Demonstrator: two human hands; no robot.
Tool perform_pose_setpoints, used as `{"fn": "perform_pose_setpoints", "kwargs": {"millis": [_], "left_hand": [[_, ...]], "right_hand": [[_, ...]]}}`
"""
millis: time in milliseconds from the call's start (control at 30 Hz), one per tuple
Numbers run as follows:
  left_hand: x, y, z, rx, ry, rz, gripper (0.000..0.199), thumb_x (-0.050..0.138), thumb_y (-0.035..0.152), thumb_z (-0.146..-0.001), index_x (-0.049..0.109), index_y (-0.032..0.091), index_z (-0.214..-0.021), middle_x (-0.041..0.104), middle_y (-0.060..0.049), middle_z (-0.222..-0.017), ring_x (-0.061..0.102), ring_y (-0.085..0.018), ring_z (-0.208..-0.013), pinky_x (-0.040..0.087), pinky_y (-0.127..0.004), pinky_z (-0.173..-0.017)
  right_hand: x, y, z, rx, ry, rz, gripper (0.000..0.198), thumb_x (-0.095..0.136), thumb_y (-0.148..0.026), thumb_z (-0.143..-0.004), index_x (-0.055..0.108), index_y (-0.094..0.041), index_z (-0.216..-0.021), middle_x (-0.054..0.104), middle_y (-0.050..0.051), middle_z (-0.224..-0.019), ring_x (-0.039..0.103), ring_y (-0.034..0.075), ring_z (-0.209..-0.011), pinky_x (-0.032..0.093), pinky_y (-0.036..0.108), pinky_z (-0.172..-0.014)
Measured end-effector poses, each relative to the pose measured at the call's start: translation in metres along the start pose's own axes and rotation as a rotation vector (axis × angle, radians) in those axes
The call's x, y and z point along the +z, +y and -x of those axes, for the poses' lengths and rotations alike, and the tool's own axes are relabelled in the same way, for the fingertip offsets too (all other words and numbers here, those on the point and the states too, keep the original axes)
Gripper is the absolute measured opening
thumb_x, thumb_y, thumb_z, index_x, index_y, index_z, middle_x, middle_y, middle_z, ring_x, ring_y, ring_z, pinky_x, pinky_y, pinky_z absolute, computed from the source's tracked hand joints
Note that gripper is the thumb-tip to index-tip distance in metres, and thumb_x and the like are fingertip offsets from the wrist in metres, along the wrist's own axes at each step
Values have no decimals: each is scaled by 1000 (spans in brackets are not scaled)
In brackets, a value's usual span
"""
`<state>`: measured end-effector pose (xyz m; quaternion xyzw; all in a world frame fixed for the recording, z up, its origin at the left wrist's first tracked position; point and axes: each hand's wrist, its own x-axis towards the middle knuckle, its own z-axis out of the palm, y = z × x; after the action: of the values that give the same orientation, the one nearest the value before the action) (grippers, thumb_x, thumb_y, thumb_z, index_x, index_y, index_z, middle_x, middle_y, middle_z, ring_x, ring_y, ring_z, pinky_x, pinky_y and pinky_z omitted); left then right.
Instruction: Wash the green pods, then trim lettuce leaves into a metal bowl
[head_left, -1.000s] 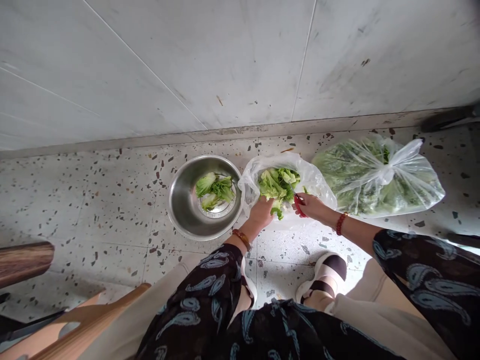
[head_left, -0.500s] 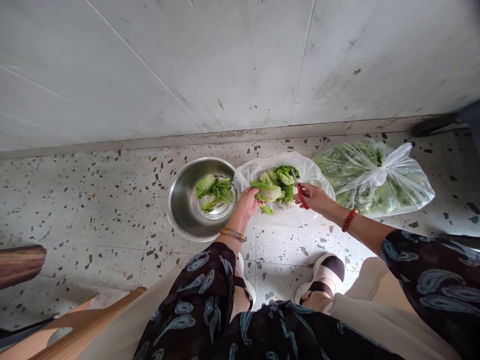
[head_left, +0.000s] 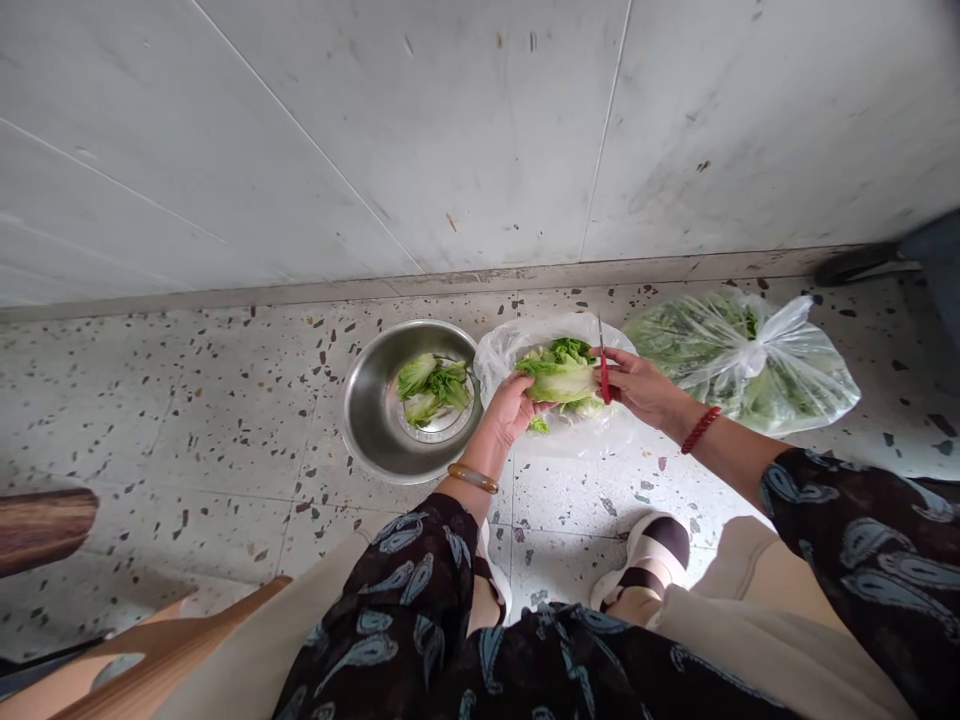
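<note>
My left hand (head_left: 514, 405) is closed on the leafy end of a pale green head of lettuce (head_left: 559, 383), held over an open clear plastic bag (head_left: 499, 350). Red-handled scissors (head_left: 604, 378) are in my right hand (head_left: 634, 383), their blades pointing up toward the wall. The fingers of that hand also reach the stem end of the lettuce. More greens lie in the bag beneath. To the left stands a steel basin (head_left: 367, 430), with cut lettuce leaves (head_left: 431, 385) lying at its bottom.
A tied clear bag full of greens (head_left: 697, 340) lies on the speckled floor at the right. The white wall (head_left: 375, 130) rises just behind. Wooden furniture parts (head_left: 45, 530) stick in at the lower left. My feet (head_left: 652, 550) are close in front of the bag.
My right hand has moved up to the lettuce's stem end, and the scissors have turned more upright. The left hand and lettuce have shifted slightly right.
</note>
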<state>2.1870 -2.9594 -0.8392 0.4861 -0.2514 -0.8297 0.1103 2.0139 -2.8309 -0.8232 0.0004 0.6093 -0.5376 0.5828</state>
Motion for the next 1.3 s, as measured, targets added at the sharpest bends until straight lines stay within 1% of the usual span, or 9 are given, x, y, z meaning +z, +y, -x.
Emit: {"fn": "perform_pose_setpoints", "kwargs": {"millis": [133,233,333,433,567,700,833,967,1300], "left_hand": [[-1,13,6,205,44,-192,31,69,18,-76,64,23,-106,70,-5,-105,64,-21,-107,45,-37,-98],[6,19,12,292,-120,-441,38,78,20,-71,67,25,-107,69,-6,-112,56,-24,-121,40,-36,-103],[16,13,13,184,-346,-708,30,83,21,-65,72,20,-93,71,-7,-97,63,-26,-102,46,-36,-90],[16,-1,8,111,-341,-828,16,79,28,-69,69,17,-75,63,-1,-71,61,-19,-74,46,-31,-74],[3,-11,1,82,-239,-621,24,77,36,-72,70,17,-86,67,0,-75,60,-16,-73,45,-27,-72],[-7,-8,1,106,-204,-397,35,82,40,-68,70,17,-92,69,-2,-82,61,-14,-78,46,-26,-77],[-6,-7,0,76,-231,-371,39,84,42,-67,69,17,-93,69,-1,-82,60,-13,-78,45,-25,-78],[-3,-12,-2,-7,-335,-368,41,86,42,-65,69,16,-91,69,-1,-83,59,-11,-76,45,-24,-77],[-11,-22,1,-124,-395,-428,48,84,49,-67,64,16,-95,67,-2,-88,60,-13,-82,47,-28,-82]], "right_hand": [[-10,-12,4,2,-26,68,54,78,-20,-69,62,-22,-121,65,-3,-74,58,10,-62,51,23,-60],[-8,-15,6,-5,-62,159,56,78,-19,-69,62,-19,-123,68,0,-78,59,11,-67,48,21,-57],[0,-13,7,-40,-90,203,53,76,-19,-71,62,-18,-122,70,2,-82,60,11,-69,48,20,-56],[5,-12,6,-89,-68,227,52,76,-23,-73,61,-18,-123,72,3,-86,62,12,-73,49,21,-59],[-3,-13,10,-92,-10,309,50,75,-35,-77,63,-18,-122,73,6,-91,65,14,-77,53,24,-66],[-16,-13,20,-8,-232,523,51,72,-51,-78,68,-19,-118,73,9,-94,66,18,-81,55,29,-72],[-18,-13,26,60,-440,703,65,64,-65,-79,67,-18,-123,72,13,-106,66,22,-91,55,32,-79],[-14,-9,22,78,-413,684,71,65,-65,-78,63,-19,-133,72,12,-108,65,22,-93,54,31,-81],[-13,5,21,71,-443,642,59,63,-68,-78,70,-14,-102,59,-1,-65,44,6,-48,37,21,-45]]}}
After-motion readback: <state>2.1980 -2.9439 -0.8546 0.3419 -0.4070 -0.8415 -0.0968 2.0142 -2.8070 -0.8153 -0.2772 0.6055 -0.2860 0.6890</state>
